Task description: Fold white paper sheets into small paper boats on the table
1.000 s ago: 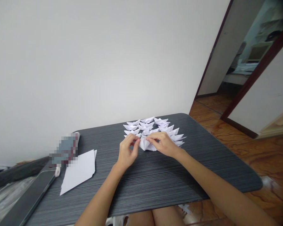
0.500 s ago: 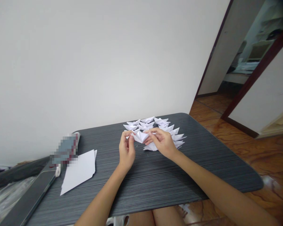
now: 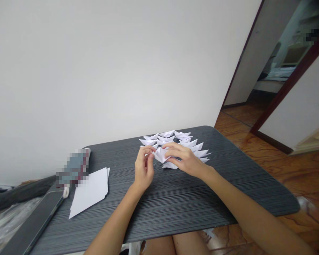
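Observation:
A white folded paper boat (image 3: 161,155) is held up over the dark table (image 3: 117,198) between my two hands. My left hand (image 3: 145,164) pinches its left tip between thumb and fingers. On the other side, my right hand (image 3: 184,159) has its thumb below and its fingers over the right part, hiding that end. Just behind and to the right, several finished paper boats (image 3: 183,135) stand in rows, some partly covered by my right hand.
White paper sheets (image 3: 91,189) lie in a stack at the table's left. Beside them is a blurred grey-and-red item (image 3: 73,168) with a white loop. A pale wall (image 3: 122,71) rises behind the table; wooden floor (image 3: 268,156) shows at the right.
My right hand has shifted its grip, its fingers now reaching over the boat's right part rather than pinching its tip. My left hand stays on the left tip.

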`<state>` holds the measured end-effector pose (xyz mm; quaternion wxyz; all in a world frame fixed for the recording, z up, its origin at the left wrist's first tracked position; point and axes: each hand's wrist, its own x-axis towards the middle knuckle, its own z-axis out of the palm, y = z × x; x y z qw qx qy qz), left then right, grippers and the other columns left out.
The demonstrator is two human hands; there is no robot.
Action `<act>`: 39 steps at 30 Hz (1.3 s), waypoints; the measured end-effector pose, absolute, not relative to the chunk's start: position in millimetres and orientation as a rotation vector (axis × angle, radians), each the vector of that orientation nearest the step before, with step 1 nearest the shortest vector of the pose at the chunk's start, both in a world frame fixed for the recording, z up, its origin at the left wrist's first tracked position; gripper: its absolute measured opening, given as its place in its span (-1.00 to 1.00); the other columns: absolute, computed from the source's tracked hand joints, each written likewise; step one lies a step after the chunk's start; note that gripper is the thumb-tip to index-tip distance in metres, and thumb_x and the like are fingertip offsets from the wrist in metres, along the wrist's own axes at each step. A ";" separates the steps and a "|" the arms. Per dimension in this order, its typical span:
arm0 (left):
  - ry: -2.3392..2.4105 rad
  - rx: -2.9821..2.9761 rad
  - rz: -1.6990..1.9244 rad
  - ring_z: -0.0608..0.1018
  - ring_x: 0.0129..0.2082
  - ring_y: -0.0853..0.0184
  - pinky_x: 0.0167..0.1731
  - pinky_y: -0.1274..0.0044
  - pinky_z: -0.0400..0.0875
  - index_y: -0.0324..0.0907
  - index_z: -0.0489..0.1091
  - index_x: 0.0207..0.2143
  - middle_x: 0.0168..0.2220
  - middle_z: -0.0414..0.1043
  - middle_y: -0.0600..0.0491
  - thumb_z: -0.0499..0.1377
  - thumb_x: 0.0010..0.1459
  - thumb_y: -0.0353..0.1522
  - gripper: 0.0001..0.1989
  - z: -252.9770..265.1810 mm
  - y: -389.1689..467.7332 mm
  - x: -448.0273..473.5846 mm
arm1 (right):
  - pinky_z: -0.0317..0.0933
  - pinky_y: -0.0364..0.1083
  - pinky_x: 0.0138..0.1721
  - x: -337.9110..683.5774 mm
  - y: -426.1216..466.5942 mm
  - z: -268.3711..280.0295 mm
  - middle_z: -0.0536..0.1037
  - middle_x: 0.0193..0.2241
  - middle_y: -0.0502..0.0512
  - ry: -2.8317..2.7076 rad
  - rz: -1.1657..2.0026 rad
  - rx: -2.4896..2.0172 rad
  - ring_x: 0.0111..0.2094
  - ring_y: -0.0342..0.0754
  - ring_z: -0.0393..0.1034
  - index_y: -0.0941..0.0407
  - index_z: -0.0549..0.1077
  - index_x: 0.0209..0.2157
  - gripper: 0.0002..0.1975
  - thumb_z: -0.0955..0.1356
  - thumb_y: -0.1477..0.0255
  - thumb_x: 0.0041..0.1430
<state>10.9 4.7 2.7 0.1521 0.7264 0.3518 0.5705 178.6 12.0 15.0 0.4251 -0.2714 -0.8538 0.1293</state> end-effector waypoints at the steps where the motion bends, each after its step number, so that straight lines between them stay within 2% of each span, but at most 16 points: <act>1: 1.007 2.092 1.631 0.35 -0.29 0.40 -0.29 0.56 0.25 -0.19 0.16 -0.39 -0.31 0.25 0.00 -0.09 0.14 -0.45 -0.92 2.8 4.6 10.5 | 0.23 -0.09 -0.16 179.2 12.1 14.9 0.32 -0.16 0.17 -2.156 0.313 -0.670 -0.22 -0.12 0.32 0.14 0.39 -0.35 -0.89 0.23 0.53 0.10; 5: 1.035 2.044 1.621 0.35 -0.30 0.40 -0.32 0.57 0.28 -0.19 0.16 -0.38 -0.29 0.25 0.00 -0.09 0.15 -0.43 -0.92 0.9 4.2 9.6 | 0.24 -0.09 -0.17 180.1 10.3 14.5 0.27 -0.11 0.16 -2.232 0.200 -0.657 -0.19 -0.11 0.28 0.11 0.39 -0.26 -0.82 0.21 0.52 0.12; 8: 1.030 1.945 1.602 0.35 -0.31 0.40 -0.34 0.57 0.31 -0.19 0.17 -0.35 -0.27 0.25 -0.01 -0.09 0.15 -0.39 -0.91 -1.7 4.4 10.7 | 0.25 -0.09 -0.18 179.2 8.6 14.2 0.27 -0.09 0.18 -2.226 0.136 -0.652 -0.18 -0.10 0.27 0.12 0.40 -0.30 -0.82 0.19 0.52 0.13; 11: 1.000 1.818 1.596 0.37 -0.30 0.40 -0.35 0.56 0.36 -0.19 0.18 -0.32 -0.25 0.25 -0.02 -0.08 0.15 -0.36 -0.89 -3.0 4.2 12.7 | 0.25 -0.10 -0.18 177.9 9.0 14.7 0.31 -0.12 0.20 -2.125 0.180 -0.644 -0.14 -0.09 0.27 0.14 0.38 -0.34 -0.84 0.19 0.54 0.13; 15: 0.938 1.790 1.498 0.40 -0.20 0.36 -0.26 0.49 0.38 -0.18 0.17 -0.22 -0.15 0.27 -0.07 -0.07 0.15 -0.34 -0.84 0.2 3.2 10.8 | 0.22 -0.07 -0.12 177.6 10.7 16.1 0.36 -0.17 0.19 -2.037 0.273 -0.658 -0.13 -0.08 0.28 0.14 0.35 -0.36 -0.87 0.20 0.57 0.11; 19: 0.839 2.055 1.328 0.41 -0.14 0.29 -0.21 0.44 0.37 -0.14 0.09 -0.06 -0.03 0.23 -0.14 0.09 0.04 -0.39 -0.61 6.0 4.2 3.0 | 0.18 -0.06 -0.07 177.4 10.4 15.7 0.35 -0.16 0.18 -2.030 0.309 -0.655 -0.10 -0.08 0.26 0.14 0.34 -0.37 -0.89 0.22 0.58 0.09; 21: 0.892 2.243 1.278 0.40 -0.12 0.26 -0.19 0.43 0.36 -0.17 0.20 -0.12 -0.07 0.27 -0.13 0.13 0.00 -0.40 -0.66 8.5 5.3 -0.3 | 0.19 -0.06 -0.08 176.9 9.6 15.2 0.35 -0.16 0.18 -2.035 0.318 -0.652 -0.10 -0.08 0.26 0.14 0.34 -0.36 -0.88 0.21 0.58 0.09; 23: 0.966 2.379 1.277 0.40 -0.13 0.26 -0.17 0.41 0.34 -0.19 0.30 -0.28 -0.13 0.33 -0.11 0.12 0.01 -0.40 -0.84 10.7 6.0 -2.1 | 0.19 -0.05 -0.09 176.7 9.0 15.2 0.36 -0.17 0.17 -2.043 0.324 -0.647 -0.11 -0.08 0.26 0.13 0.34 -0.34 -0.88 0.21 0.57 0.10; 25: 0.996 2.426 1.300 0.42 -0.17 0.27 -0.18 0.41 0.34 -0.21 0.34 -0.39 -0.17 0.36 -0.11 0.11 0.02 -0.40 -0.93 12.5 6.0 -2.4 | 0.19 -0.05 -0.08 177.0 8.8 16.0 0.36 -0.17 0.16 -2.051 0.332 -0.644 -0.11 -0.08 0.26 0.13 0.34 -0.35 -0.89 0.22 0.56 0.09; 30: 1.025 2.363 1.357 0.47 -0.26 0.30 -0.32 0.50 0.41 -0.23 0.36 -0.46 -0.20 0.41 -0.10 0.15 -0.02 -0.39 -0.93 12.2 4.4 -0.6 | 0.19 -0.06 -0.09 178.1 9.3 17.8 0.38 -0.17 0.16 -2.048 0.366 -0.664 -0.11 -0.08 0.28 0.14 0.35 -0.41 -0.93 0.25 0.55 0.07; 34: 1.067 2.260 1.393 0.50 -0.33 0.31 -0.38 0.51 0.44 -0.24 0.40 -0.42 -0.29 0.46 -0.08 0.16 -0.03 -0.35 -0.87 7.9 4.5 0.1 | 0.24 -0.07 -0.17 177.3 9.8 16.3 0.41 -0.21 0.17 -2.012 0.373 -0.704 -0.19 -0.07 0.32 0.14 0.36 -0.42 -0.95 0.27 0.52 0.06; 39: 1.104 2.168 1.412 0.51 -0.40 0.32 -0.38 0.52 0.43 -0.23 0.42 -0.45 -0.42 0.49 0.00 0.18 -0.05 -0.35 -0.88 11.1 3.5 1.3 | 0.26 -0.09 -0.25 175.8 10.6 13.7 0.45 -0.29 0.15 -1.945 0.350 -0.713 -0.29 -0.09 0.36 0.15 0.38 -0.43 -0.95 0.29 0.46 0.04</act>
